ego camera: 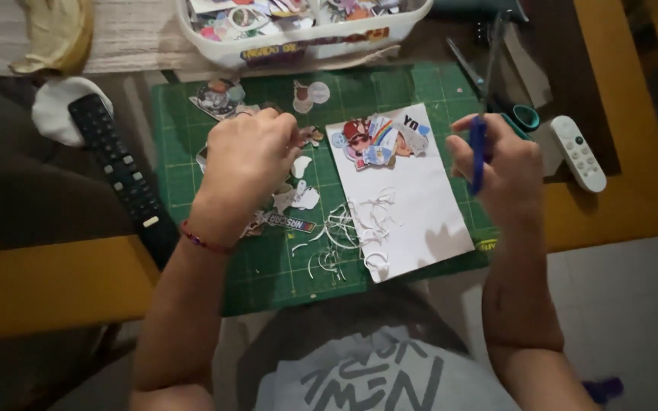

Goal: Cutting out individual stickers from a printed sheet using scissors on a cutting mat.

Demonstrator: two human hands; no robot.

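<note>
Here, left hand curled nearly closed, fingertips pinching a small sticker cutout over the green mat. Right hand gripped tight around blue scissors. Behind, white tub full of stickers.

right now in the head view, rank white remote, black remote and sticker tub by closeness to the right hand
From the right hand:
1. White remote, just to its right.
2. Sticker tub, up and left, beyond the green mat.
3. Black remote, far left, past the left hand.
</note>
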